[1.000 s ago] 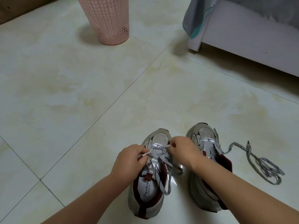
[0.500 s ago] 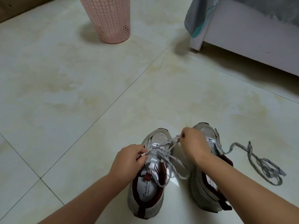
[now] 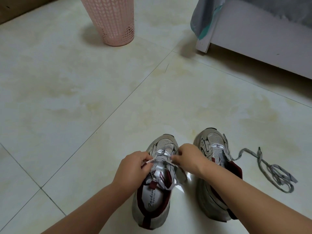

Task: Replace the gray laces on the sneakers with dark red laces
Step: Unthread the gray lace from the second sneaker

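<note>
Two grey and dark red sneakers stand side by side on the tiled floor, toes pointing away from me. The left sneaker (image 3: 152, 203) still carries a loosened gray lace (image 3: 163, 159) across its front eyelets. My left hand (image 3: 133, 168) pinches that lace at the shoe's left side. My right hand (image 3: 187, 157) pinches the same lace at the shoe's right side. The right sneaker (image 3: 213, 174) has no lace in its eyelets. Its removed gray lace (image 3: 273, 171) lies in a loose tangle on the floor to the right. No dark red lace is in view.
A pink perforated plastic basket (image 3: 109, 21) stands at the back, left of centre. A white furniture frame (image 3: 256, 38) with grey and teal cloth (image 3: 205, 19) hanging over its corner fills the back right. Beige floor tiles (image 3: 84, 92) stretch ahead and to the left.
My right hand had pulled a stretch of the gray lace out toward the right sneaker, then came back to the left sneaker's eyelets. My left hand stayed in place on the lace.
</note>
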Demonstrator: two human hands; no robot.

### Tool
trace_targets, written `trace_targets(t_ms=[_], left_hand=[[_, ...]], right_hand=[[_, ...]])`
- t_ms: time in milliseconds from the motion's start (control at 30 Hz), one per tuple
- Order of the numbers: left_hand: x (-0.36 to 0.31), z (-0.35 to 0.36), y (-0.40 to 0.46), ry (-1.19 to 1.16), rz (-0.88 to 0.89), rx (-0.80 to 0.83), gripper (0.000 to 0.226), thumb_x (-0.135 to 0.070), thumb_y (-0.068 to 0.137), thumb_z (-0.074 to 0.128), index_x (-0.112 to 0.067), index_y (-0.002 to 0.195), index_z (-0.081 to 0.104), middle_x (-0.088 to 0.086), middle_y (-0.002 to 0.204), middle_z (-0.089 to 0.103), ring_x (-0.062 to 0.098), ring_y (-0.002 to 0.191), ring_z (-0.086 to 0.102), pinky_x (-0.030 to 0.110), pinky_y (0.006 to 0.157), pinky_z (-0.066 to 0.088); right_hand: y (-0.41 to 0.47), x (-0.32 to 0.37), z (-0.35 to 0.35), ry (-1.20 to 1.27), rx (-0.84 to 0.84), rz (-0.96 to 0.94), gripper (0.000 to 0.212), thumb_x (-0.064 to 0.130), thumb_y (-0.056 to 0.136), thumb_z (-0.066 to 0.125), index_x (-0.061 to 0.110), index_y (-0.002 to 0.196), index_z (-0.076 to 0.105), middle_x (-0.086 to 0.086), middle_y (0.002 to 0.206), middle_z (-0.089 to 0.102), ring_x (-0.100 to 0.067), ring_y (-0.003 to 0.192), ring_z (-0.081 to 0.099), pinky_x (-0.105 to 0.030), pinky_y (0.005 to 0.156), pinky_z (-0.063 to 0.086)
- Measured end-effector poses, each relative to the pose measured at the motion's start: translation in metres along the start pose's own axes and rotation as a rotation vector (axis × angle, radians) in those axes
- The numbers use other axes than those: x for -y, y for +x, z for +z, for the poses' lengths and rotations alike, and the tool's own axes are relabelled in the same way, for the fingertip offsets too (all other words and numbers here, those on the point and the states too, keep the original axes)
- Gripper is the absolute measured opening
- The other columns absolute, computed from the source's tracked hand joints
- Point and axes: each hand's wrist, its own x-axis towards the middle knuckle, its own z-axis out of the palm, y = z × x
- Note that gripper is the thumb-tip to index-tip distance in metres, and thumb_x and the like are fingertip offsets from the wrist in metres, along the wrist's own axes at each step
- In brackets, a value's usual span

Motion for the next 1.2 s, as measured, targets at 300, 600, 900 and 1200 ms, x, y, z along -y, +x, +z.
trace_targets(t_ms=[300,600,900,1200], left_hand=[[-0.001,-0.001,-0.001,-0.002,-0.006,-0.007,0.010,-0.021,0.085,0.060,-0.023,0.092,0.068,-0.014,0.088,0.062,0.005,0.083,0.056,0.018,0.074,0.041],[-0.002,-0.001,-0.001,-0.004,-0.014,-0.008,0.012,-0.022,0.085,0.061,-0.023,0.095,0.067,-0.011,0.090,0.063,0.006,0.085,0.056,0.014,0.073,0.040],[-0.002,-0.003,-0.001,-0.007,-0.018,0.006,0.012,-0.023,0.086,0.061,-0.023,0.096,0.068,-0.012,0.090,0.062,0.007,0.085,0.056,0.020,0.077,0.041],[0.000,-0.003,-0.001,0.010,-0.007,0.001,0.012,-0.023,0.086,0.059,-0.024,0.095,0.067,-0.012,0.089,0.062,0.006,0.084,0.055,0.015,0.071,0.038]], right_hand=[[-0.004,0.002,-0.015,-0.056,-0.199,-0.033,0.018,0.022,0.094,0.049,0.008,0.096,0.059,-0.010,0.100,0.064,-0.026,0.093,0.058,-0.032,0.079,0.044],[-0.006,0.008,0.007,0.103,0.027,-0.043,0.024,0.027,0.088,0.059,0.009,0.073,0.056,-0.010,0.075,0.058,-0.024,0.074,0.055,-0.038,0.074,0.049],[-0.003,0.005,-0.010,-0.274,-0.343,0.029,0.021,-0.001,0.090,0.040,0.003,0.101,0.056,-0.016,0.105,0.061,-0.032,0.088,0.055,-0.031,0.067,0.037],[-0.008,0.012,-0.017,-0.656,-0.400,-0.077,0.035,-0.007,0.085,0.037,0.005,0.117,0.044,-0.013,0.118,0.052,-0.030,0.110,0.050,-0.033,0.080,0.043]])
